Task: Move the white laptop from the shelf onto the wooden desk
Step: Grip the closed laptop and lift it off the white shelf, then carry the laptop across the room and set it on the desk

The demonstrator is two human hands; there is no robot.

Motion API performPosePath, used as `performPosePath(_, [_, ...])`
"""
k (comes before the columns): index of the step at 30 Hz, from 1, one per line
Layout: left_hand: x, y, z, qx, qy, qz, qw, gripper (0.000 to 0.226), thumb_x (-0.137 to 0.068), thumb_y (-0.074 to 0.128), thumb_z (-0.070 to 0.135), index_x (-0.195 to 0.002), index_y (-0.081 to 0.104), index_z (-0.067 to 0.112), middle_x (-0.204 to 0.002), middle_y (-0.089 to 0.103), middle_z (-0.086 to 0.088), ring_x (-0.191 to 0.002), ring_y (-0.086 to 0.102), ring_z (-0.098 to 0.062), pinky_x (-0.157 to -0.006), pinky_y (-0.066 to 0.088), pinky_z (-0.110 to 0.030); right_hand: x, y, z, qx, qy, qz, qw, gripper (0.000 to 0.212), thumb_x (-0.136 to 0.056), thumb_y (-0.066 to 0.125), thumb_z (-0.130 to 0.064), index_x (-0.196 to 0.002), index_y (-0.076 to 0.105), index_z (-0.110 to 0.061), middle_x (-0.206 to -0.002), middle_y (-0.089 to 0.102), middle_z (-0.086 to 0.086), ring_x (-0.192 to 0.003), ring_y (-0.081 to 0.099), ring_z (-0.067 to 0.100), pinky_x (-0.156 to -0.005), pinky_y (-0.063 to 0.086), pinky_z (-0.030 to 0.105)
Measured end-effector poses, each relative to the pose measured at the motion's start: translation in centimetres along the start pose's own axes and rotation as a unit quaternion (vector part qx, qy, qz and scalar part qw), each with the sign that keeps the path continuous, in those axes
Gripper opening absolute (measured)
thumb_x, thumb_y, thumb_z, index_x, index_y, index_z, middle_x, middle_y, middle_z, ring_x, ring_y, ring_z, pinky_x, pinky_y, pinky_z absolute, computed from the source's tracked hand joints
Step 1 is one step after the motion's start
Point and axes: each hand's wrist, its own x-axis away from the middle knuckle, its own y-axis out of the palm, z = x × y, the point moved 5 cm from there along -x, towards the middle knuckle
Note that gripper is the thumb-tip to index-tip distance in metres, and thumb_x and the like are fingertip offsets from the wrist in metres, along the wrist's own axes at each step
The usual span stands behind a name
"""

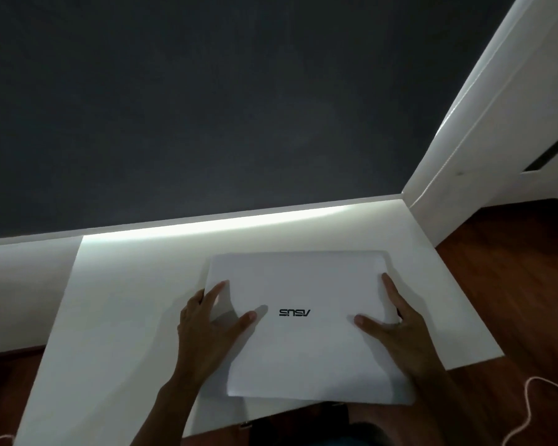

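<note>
The white laptop (303,326) is shut, its lid plain and smooth with a dark logo near the middle, printed upside down from the wearer's side. Its corners are rounded. It lies on the white shelf (126,300), towards the shelf's right half, and its near edge juts out past the shelf's front edge over the floor below.

Both hands clasp it at the sides. The left hand (207,320) wraps the left edge, thumb flat on the lid and fingers curled at the rim. The right hand (397,323) holds the right edge likewise, thumb on the lid and fingers stretched along the side.

The shelf is a broad, bare white slab. Along its far edge runs a bright strip of light (239,223) beneath a dark grey wall (207,107). At the shelf's far right corner a white panel (484,123) rises at an angle. Reddish-brown wood flooring (512,284) shows beyond the right edge and below the front edge. A pale cord (541,391) snakes across the wood at the lower right.

The left half of the shelf lies open, with nothing beside the laptop.
</note>
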Motion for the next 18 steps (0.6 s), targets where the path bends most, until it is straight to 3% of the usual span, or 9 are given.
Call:
performPosePath(4, [0.1,0.5,2.0,0.058,0.005,-0.028,0.998,0.082,-0.057,0.068,0.075,-0.131,0.048,0.043,-0.146,0.038,-0.003,-0.126,0.043,-0.023,-0.093,0.041,-0.038,0.8,-2.0,1.3,-0.028,0.008,0.021,0.999,0.104,-0.059,0.084,-0.035,-0.15,0.031,-0.034,-0.151,0.036,-0.008,-0.132,0.033,0.011,-0.109,0.029,0.031])
performPosePath(9, [0.4,2.4,5.5,0.081,0.039,-0.084,0.992,0.083,-0.052,0.065,0.076,-0.129,0.051,0.047,-0.143,0.041,0.005,-0.119,0.038,-0.01,-0.094,0.039,-0.035,2.2,-6.5,3.5,-0.06,-0.002,0.038,0.997,0.1,-0.061,0.082,-0.034,-0.149,0.034,-0.031,-0.156,0.034,-0.005,-0.136,0.035,0.012,-0.107,0.032,0.028])
performPosePath(11, [0.6,4.3,7.6,0.076,0.052,-0.115,0.989,0.085,-0.054,0.07,0.075,-0.132,0.046,0.051,-0.144,0.042,0.01,-0.124,0.04,-0.011,-0.1,0.04,-0.037,2.7,-8.9,4.4,-0.07,-0.004,0.052,0.996,0.096,-0.065,0.081,-0.03,-0.149,0.034,-0.03,-0.15,0.036,-0.01,-0.129,0.041,0.009,-0.101,0.037,0.021])
performPosePath(13, [1.0,6.7,9.8,0.077,0.07,-0.14,0.985,0.085,-0.057,0.076,0.07,-0.134,0.043,0.052,-0.143,0.044,0.015,-0.129,0.041,-0.011,-0.105,0.04,-0.038,3.1,-11.6,5.7,-0.076,-0.003,0.072,0.994,0.091,-0.071,0.081,-0.023,-0.149,0.035,-0.03,-0.143,0.042,-0.011,-0.114,0.051,0.002,-0.087,0.043,0.008])
performPosePath(15, [1.7,9.6,12.3,0.062,0.088,-0.16,0.981,0.087,-0.056,0.077,0.069,-0.134,0.04,0.056,-0.142,0.044,0.013,-0.128,0.042,-0.012,-0.104,0.04,-0.039,3.8,-15.0,7.7,-0.073,0.012,0.099,0.992,0.088,-0.074,0.08,-0.024,-0.148,0.034,-0.034,-0.143,0.043,-0.008,-0.107,0.053,0.002,-0.083,0.048,0.014])
performPosePath(18, [3.7,15.1,16.4,0.04,0.116,-0.183,0.975,0.089,-0.06,0.078,0.064,-0.137,0.034,0.055,-0.144,0.041,0.007,-0.124,0.039,-0.011,-0.102,0.038,-0.036,5.1,-20.8,11.0,-0.05,0.037,0.156,0.986,0.087,-0.075,0.08,-0.035,-0.148,0.033,-0.04,-0.152,0.037,-0.003,-0.123,0.046,0.018,-0.099,0.046,0.041])
